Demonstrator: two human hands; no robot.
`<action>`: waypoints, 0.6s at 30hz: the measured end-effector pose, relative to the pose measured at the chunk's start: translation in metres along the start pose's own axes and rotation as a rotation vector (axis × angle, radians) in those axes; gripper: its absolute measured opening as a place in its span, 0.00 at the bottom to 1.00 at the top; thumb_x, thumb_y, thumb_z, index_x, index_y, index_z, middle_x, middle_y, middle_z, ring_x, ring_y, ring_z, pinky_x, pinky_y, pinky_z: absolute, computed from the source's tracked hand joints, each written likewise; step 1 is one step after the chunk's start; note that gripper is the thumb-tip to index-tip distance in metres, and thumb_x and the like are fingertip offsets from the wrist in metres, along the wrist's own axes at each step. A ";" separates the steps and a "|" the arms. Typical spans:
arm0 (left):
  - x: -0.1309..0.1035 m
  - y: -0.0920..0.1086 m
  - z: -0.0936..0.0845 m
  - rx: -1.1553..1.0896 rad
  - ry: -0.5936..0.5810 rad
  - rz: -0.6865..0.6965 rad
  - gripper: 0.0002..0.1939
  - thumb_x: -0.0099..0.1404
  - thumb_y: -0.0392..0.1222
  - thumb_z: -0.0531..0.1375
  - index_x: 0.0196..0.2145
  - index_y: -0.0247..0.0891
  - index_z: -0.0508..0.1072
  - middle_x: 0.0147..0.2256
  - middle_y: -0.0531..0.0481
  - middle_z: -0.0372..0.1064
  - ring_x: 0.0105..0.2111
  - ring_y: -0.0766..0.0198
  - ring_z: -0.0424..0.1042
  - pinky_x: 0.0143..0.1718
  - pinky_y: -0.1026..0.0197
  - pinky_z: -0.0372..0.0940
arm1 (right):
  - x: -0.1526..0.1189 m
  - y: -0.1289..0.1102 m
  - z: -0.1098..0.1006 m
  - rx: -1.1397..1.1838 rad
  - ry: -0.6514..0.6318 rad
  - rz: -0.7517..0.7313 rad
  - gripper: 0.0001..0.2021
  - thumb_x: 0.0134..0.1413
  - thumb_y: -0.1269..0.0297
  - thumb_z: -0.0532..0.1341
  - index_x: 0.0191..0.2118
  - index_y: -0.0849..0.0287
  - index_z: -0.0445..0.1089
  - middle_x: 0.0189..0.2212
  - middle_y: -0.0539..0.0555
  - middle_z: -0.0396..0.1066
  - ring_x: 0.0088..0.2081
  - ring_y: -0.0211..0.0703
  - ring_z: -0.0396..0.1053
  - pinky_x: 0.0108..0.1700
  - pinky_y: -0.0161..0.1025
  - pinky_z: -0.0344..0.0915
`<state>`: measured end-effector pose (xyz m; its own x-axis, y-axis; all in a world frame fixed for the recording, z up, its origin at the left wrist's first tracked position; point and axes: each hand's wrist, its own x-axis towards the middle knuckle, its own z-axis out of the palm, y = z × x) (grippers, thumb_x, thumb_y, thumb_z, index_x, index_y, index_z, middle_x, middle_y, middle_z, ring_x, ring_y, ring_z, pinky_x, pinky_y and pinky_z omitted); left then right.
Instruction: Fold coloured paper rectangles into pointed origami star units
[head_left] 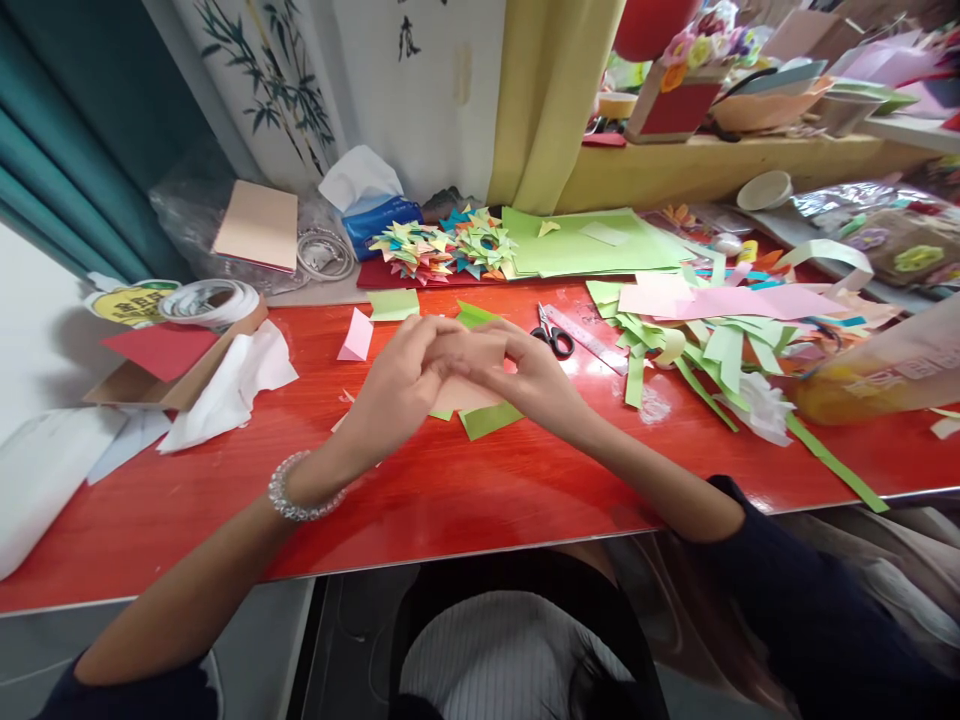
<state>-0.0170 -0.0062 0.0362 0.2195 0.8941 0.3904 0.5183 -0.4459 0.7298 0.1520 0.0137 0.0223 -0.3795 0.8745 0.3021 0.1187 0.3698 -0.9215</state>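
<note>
My left hand (pixel 397 395) and my right hand (pixel 529 375) meet above the red table, fingers closed and overlapping around a peach-coloured paper (pixel 465 395). Both hands touch this paper, and their fingers hide part of it. Beneath it, green paper pieces (pixel 489 420) stick out on the near side and behind my fingers. A folded pink paper (pixel 356 335) stands to the left of my hands, with a light green square (pixel 394 304) behind it. Black-handled scissors (pixel 553 338) lie just right of my right hand, beside a pinkish ruler (pixel 589 340).
Folded paper star rings (pixel 416 250) and green sheets (pixel 592 245) lie along the back. Green and pink strips (pixel 720 345) are heaped at the right, near a plastic bottle (pixel 885 365). A cardboard box (pixel 142 388) and white tissue (pixel 229 392) sit at the left.
</note>
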 end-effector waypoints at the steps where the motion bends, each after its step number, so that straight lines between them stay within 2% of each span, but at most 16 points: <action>1: 0.001 -0.002 0.000 -0.046 0.035 -0.023 0.12 0.63 0.34 0.56 0.45 0.41 0.66 0.42 0.49 0.65 0.40 0.63 0.68 0.39 0.59 0.65 | 0.000 0.001 -0.001 -0.098 0.045 -0.020 0.13 0.54 0.54 0.62 0.28 0.59 0.68 0.32 0.53 0.67 0.34 0.39 0.64 0.36 0.38 0.59; 3: 0.002 -0.006 0.000 -0.124 0.138 -0.040 0.18 0.61 0.35 0.58 0.49 0.42 0.63 0.43 0.48 0.65 0.41 0.63 0.68 0.41 0.58 0.66 | 0.001 0.003 -0.001 -0.181 -0.005 0.038 0.16 0.54 0.54 0.62 0.23 0.60 0.65 0.24 0.49 0.62 0.27 0.35 0.58 0.29 0.36 0.54; 5: 0.003 -0.008 0.000 -0.126 0.209 -0.037 0.21 0.59 0.35 0.61 0.50 0.43 0.63 0.40 0.49 0.65 0.42 0.62 0.68 0.46 0.56 0.65 | 0.002 0.004 -0.001 -0.126 -0.162 0.146 0.14 0.51 0.54 0.64 0.25 0.61 0.67 0.22 0.47 0.60 0.24 0.33 0.56 0.27 0.35 0.52; 7: 0.004 -0.008 0.000 -0.128 0.162 -0.051 0.24 0.58 0.34 0.61 0.52 0.43 0.61 0.36 0.51 0.66 0.42 0.61 0.69 0.47 0.54 0.64 | 0.002 0.004 -0.001 0.008 -0.265 0.212 0.14 0.49 0.53 0.65 0.31 0.62 0.70 0.23 0.48 0.64 0.25 0.34 0.59 0.27 0.34 0.53; 10: 0.003 -0.006 0.001 -0.175 0.056 -0.067 0.32 0.57 0.35 0.63 0.56 0.45 0.56 0.35 0.51 0.68 0.41 0.61 0.70 0.43 0.56 0.66 | 0.003 0.004 -0.002 0.160 -0.165 0.200 0.18 0.50 0.50 0.64 0.32 0.62 0.71 0.25 0.49 0.65 0.27 0.34 0.61 0.27 0.34 0.55; 12: 0.003 -0.007 0.003 -0.206 0.086 -0.072 0.34 0.55 0.36 0.64 0.57 0.46 0.55 0.39 0.49 0.68 0.42 0.61 0.70 0.41 0.58 0.67 | 0.004 0.005 -0.003 0.185 -0.080 0.183 0.17 0.51 0.50 0.63 0.29 0.63 0.71 0.24 0.49 0.64 0.26 0.33 0.60 0.27 0.33 0.55; 15: 0.004 -0.008 0.003 -0.261 0.179 -0.123 0.26 0.55 0.37 0.65 0.50 0.43 0.62 0.39 0.49 0.68 0.39 0.62 0.71 0.38 0.59 0.66 | 0.005 0.006 -0.003 0.272 -0.021 0.188 0.15 0.51 0.53 0.64 0.31 0.62 0.73 0.26 0.50 0.68 0.28 0.34 0.63 0.29 0.34 0.60; 18: 0.003 -0.007 0.004 -0.315 0.197 -0.178 0.16 0.57 0.40 0.64 0.43 0.40 0.66 0.33 0.51 0.70 0.34 0.64 0.72 0.34 0.61 0.66 | 0.004 0.006 -0.003 0.337 0.008 0.169 0.13 0.51 0.56 0.64 0.35 0.61 0.74 0.30 0.51 0.71 0.31 0.35 0.66 0.33 0.34 0.63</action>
<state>-0.0169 -0.0007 0.0303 -0.0293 0.9470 0.3199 0.2484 -0.3031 0.9200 0.1533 0.0206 0.0187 -0.3733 0.9172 0.1392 -0.1298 0.0969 -0.9868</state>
